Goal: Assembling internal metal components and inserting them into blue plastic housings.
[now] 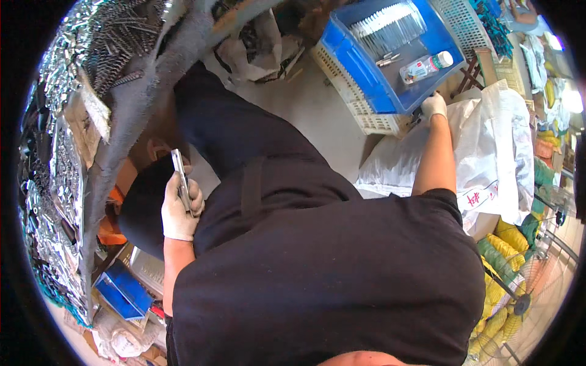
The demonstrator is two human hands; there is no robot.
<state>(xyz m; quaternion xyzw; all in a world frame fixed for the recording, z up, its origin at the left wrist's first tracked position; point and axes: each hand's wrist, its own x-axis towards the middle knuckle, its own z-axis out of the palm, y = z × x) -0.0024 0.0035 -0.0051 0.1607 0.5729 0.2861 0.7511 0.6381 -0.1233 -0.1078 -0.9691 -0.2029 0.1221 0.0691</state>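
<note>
In a white glove, my left hand (177,213) is closed round a slim silver metal strip piece (179,166) that sticks up past my fingers. It is held above my left thigh. My right hand (434,105), also gloved, reaches out to the near right corner of a blue plastic bin (398,105). Its fingers are curled by the dark parts below that corner; what they grip is hidden. Inside the bin lie a row of silver metal strips (390,30) and a plastic bottle (421,68) with a white cap.
A cream slatted crate (342,76) supports the bin. On my left, a worktable with a worn edge (131,125) bears heaps of springs and small metal parts (52,201). White sacks (494,140), yellow-green sacks (503,259) and a stand fan (522,303) are at right. Another blue bin (122,290) stands lower left.
</note>
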